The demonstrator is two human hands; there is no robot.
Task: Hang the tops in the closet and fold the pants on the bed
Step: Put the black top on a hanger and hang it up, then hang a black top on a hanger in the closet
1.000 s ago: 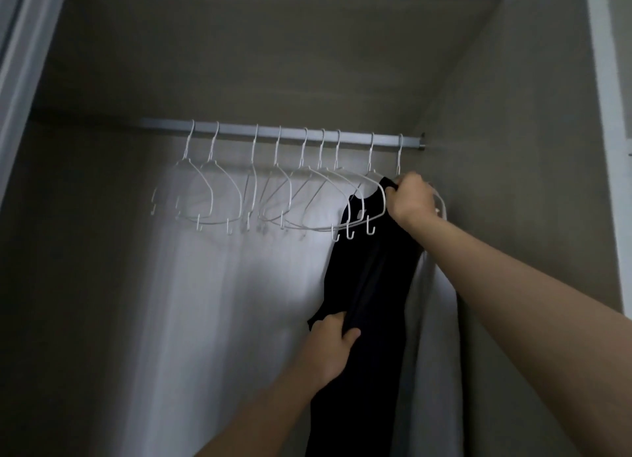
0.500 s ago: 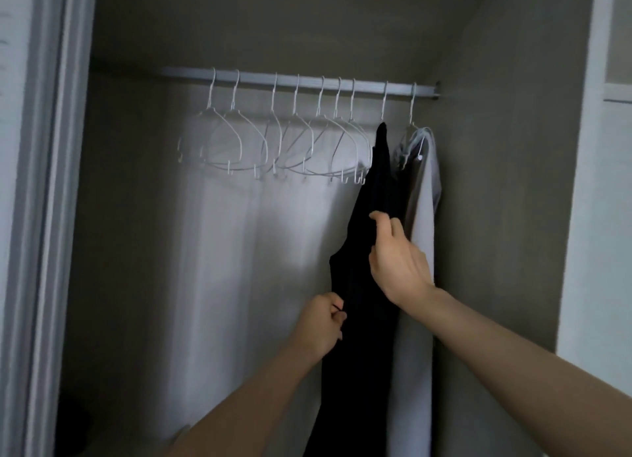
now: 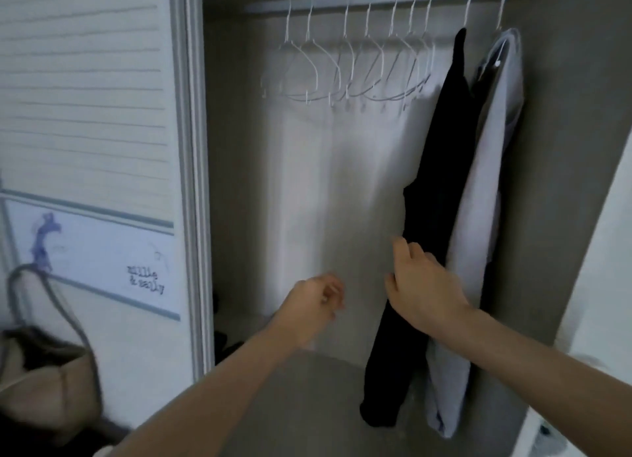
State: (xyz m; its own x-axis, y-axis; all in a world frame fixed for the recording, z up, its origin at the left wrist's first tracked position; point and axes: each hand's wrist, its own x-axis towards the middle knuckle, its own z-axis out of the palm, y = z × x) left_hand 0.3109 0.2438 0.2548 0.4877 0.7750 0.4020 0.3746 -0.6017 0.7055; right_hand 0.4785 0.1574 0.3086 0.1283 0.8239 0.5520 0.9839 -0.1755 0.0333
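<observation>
Closet rail (image 3: 376,3) holds black top (image 3: 441,189), hung. Right hand (image 3: 422,285), fingers straight, brushes it; left hand (image 3: 313,302) loosely curled, empty. Next, probably fetch another garment.

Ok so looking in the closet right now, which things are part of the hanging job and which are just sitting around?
Part of the job:
black top on the rail
grey top beside it
empty white hangers
left hand, right hand

Just lying about:
brown bag by the louvred door
dark items on the closet floor
</observation>
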